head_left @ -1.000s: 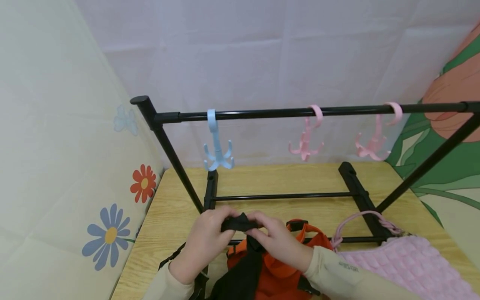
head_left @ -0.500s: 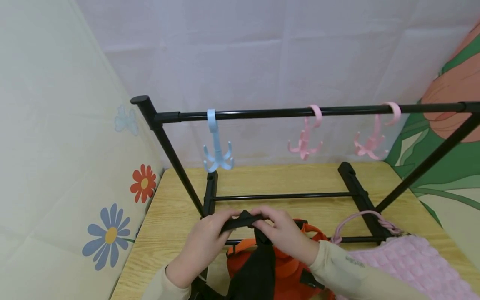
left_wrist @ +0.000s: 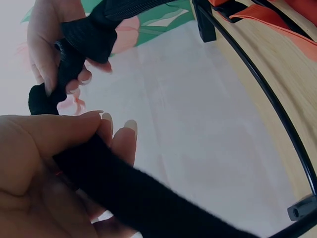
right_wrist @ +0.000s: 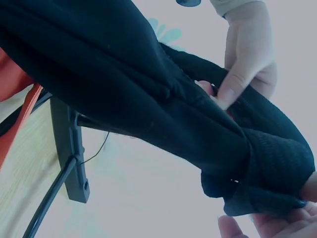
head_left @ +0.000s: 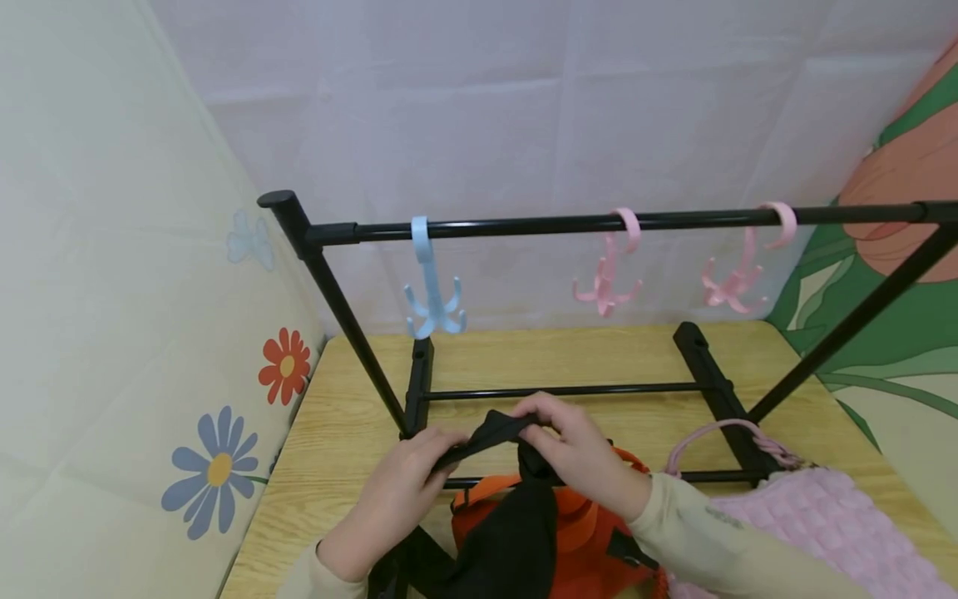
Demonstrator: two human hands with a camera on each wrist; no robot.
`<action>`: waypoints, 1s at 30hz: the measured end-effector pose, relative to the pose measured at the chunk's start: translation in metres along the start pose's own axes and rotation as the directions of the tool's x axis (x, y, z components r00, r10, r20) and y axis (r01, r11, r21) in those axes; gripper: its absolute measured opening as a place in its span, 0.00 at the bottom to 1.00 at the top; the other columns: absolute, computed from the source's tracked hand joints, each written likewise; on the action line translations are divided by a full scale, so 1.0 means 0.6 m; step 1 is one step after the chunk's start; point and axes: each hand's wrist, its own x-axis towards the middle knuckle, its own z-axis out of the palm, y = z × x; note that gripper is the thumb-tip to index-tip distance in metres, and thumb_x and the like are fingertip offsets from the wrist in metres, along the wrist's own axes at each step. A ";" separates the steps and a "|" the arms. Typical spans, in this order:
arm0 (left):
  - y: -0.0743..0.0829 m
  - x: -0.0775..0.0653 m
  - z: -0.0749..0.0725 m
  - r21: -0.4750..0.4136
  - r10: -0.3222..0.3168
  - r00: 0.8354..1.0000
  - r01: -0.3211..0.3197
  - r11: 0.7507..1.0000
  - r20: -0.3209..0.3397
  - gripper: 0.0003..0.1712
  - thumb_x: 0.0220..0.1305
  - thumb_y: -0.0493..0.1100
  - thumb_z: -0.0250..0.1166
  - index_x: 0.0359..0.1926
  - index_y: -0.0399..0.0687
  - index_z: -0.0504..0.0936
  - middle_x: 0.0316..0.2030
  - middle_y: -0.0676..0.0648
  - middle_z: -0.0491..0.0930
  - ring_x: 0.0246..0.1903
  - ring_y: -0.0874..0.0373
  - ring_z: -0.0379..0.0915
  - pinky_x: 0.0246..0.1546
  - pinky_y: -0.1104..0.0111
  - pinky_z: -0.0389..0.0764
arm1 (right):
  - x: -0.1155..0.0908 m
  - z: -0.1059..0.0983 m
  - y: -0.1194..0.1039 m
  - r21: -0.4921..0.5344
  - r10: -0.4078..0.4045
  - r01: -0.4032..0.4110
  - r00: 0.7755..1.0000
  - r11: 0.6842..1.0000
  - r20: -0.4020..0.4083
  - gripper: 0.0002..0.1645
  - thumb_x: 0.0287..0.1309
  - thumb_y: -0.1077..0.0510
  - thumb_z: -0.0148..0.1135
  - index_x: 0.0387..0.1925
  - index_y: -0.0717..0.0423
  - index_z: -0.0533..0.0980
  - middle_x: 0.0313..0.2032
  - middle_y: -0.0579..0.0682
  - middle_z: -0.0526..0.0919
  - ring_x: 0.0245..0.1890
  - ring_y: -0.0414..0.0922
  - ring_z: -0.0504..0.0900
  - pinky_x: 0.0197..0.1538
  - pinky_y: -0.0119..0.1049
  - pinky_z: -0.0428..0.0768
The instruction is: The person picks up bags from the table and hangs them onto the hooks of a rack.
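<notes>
Both hands pinch a black cloth strap [head_left: 488, 435] stretched between them, low over the front of the table. My left hand [head_left: 404, 487] grips its left end between thumb and fingers. At the other end, my right hand [head_left: 580, 453] holds the strap near a bunched, knot-like part. From there the wide black cloth body [head_left: 516, 532] hangs down like a soft bag, over an orange-red bag [head_left: 591, 574]. In the right wrist view, the black cloth [right_wrist: 148, 94] narrows into a folded loop near my right fingers. The left wrist view shows the strap [left_wrist: 143, 193] running out from my left palm.
A black rack's top bar [head_left: 516, 226] crosses ahead, carrying a blue multi-prong hook [head_left: 434, 308] and two pink hooks [head_left: 604, 287]. A pink quilted bag [head_left: 816, 532] lies at the right. The rack's feet stand on the wooden table [head_left: 359, 391].
My right hand has moved right and slightly up, drawing the strap longer between the hands. The left hand has shifted slightly left and down. The black cloth body has swung right.
</notes>
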 end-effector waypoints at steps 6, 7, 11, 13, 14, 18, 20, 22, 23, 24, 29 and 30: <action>-0.010 -0.005 -0.003 -0.029 -0.029 1.000 0.028 0.999 -0.009 0.13 0.63 0.34 0.68 0.49 0.47 0.85 0.39 0.53 0.83 0.37 0.59 0.78 0.37 0.66 0.80 | -0.001 -0.010 -0.001 0.052 0.043 -0.042 0.999 0.998 -0.015 0.07 0.66 0.72 0.56 0.44 0.65 0.77 0.34 0.54 0.85 0.30 0.36 0.77 0.35 0.32 0.75; -0.012 -0.005 -0.004 -0.036 -0.022 1.000 0.022 0.999 -0.014 0.13 0.63 0.34 0.68 0.49 0.47 0.85 0.39 0.52 0.84 0.37 0.59 0.78 0.38 0.65 0.80 | -0.001 -0.012 -0.001 0.062 0.047 -0.046 0.999 0.997 -0.014 0.07 0.66 0.72 0.55 0.44 0.66 0.76 0.34 0.55 0.85 0.29 0.36 0.76 0.34 0.32 0.75; -0.018 -0.006 -0.011 -0.061 -0.003 1.000 0.002 0.998 -0.020 0.12 0.63 0.36 0.69 0.48 0.45 0.85 0.38 0.52 0.84 0.37 0.58 0.78 0.39 0.64 0.80 | 0.000 -0.021 -0.002 0.091 0.063 -0.062 0.998 0.994 -0.002 0.06 0.68 0.71 0.54 0.43 0.67 0.75 0.35 0.57 0.83 0.28 0.36 0.75 0.32 0.32 0.74; -0.019 -0.007 -0.015 -0.077 -0.018 1.000 0.017 0.997 -0.016 0.11 0.64 0.37 0.68 0.48 0.45 0.85 0.37 0.52 0.83 0.36 0.59 0.77 0.37 0.66 0.79 | 0.001 -0.025 -0.002 0.095 0.062 -0.062 0.998 0.994 -0.001 0.06 0.68 0.72 0.53 0.43 0.68 0.75 0.35 0.57 0.83 0.28 0.36 0.75 0.31 0.33 0.74; -0.019 -0.008 -0.016 -0.084 -0.028 1.000 0.027 0.996 -0.012 0.11 0.64 0.38 0.68 0.48 0.45 0.85 0.36 0.53 0.82 0.35 0.60 0.76 0.35 0.67 0.78 | 0.002 -0.027 -0.002 0.095 0.061 -0.061 0.998 0.994 -0.003 0.06 0.68 0.72 0.53 0.43 0.68 0.75 0.35 0.57 0.83 0.28 0.36 0.75 0.31 0.33 0.74; -0.020 -0.008 -0.018 -0.118 -0.058 0.998 0.056 0.991 -0.013 0.10 0.66 0.40 0.67 0.47 0.46 0.86 0.32 0.56 0.79 0.31 0.65 0.70 0.32 0.70 0.73 | 0.003 -0.033 -0.002 0.110 0.059 -0.058 0.998 0.992 -0.008 0.07 0.67 0.73 0.52 0.44 0.69 0.75 0.36 0.57 0.84 0.30 0.38 0.80 0.33 0.33 0.76; -0.020 -0.008 -0.018 -0.131 -0.067 0.997 0.063 0.989 -0.030 0.09 0.67 0.41 0.66 0.46 0.46 0.86 0.30 0.57 0.77 0.30 0.66 0.68 0.31 0.71 0.71 | 0.003 -0.036 -0.003 0.132 0.060 -0.059 0.998 0.989 -0.004 0.08 0.68 0.73 0.51 0.46 0.69 0.75 0.37 0.58 0.84 0.33 0.40 0.83 0.36 0.33 0.80; -0.020 -0.008 -0.018 -0.143 -0.076 0.995 0.067 0.987 -0.059 0.07 0.66 0.40 0.66 0.44 0.46 0.86 0.29 0.58 0.76 0.29 0.67 0.66 0.30 0.71 0.70 | 0.003 -0.039 -0.005 0.159 0.062 -0.063 0.998 0.985 0.006 0.10 0.68 0.74 0.50 0.48 0.71 0.74 0.38 0.59 0.84 0.36 0.42 0.85 0.41 0.33 0.83; -0.020 -0.008 -0.019 -0.146 -0.082 0.994 0.070 0.987 -0.076 0.06 0.66 0.39 0.66 0.43 0.47 0.86 0.28 0.59 0.75 0.28 0.67 0.66 0.30 0.71 0.70 | 0.002 -0.040 -0.005 0.169 0.062 -0.063 0.998 0.984 0.011 0.11 0.68 0.74 0.50 0.49 0.71 0.73 0.39 0.60 0.83 0.37 0.42 0.85 0.43 0.34 0.83; -0.019 -0.007 -0.019 -0.149 -0.088 0.992 0.074 0.986 -0.092 0.05 0.66 0.38 0.66 0.41 0.47 0.86 0.27 0.59 0.74 0.28 0.67 0.66 0.29 0.71 0.70 | 0.002 -0.041 -0.005 0.179 0.063 -0.065 0.998 0.982 0.017 0.11 0.68 0.74 0.50 0.50 0.72 0.73 0.39 0.60 0.83 0.37 0.43 0.85 0.44 0.34 0.84; -0.013 -0.004 -0.022 -0.194 -0.156 0.975 0.125 0.973 -0.156 0.05 0.67 0.36 0.65 0.39 0.47 0.86 0.27 0.58 0.79 0.25 0.67 0.67 0.28 0.70 0.71 | 0.003 -0.044 -0.005 0.201 0.045 -0.056 0.997 0.978 0.059 0.16 0.68 0.75 0.50 0.55 0.74 0.71 0.40 0.63 0.81 0.38 0.43 0.85 0.46 0.35 0.84; -0.011 -0.004 -0.023 -0.213 -0.177 0.971 0.140 0.967 -0.163 0.05 0.68 0.35 0.65 0.39 0.47 0.86 0.27 0.57 0.79 0.24 0.66 0.67 0.27 0.70 0.71 | 0.003 -0.045 -0.005 0.203 0.038 -0.051 0.997 0.978 0.067 0.16 0.68 0.75 0.50 0.56 0.74 0.71 0.40 0.63 0.81 0.38 0.43 0.85 0.46 0.35 0.84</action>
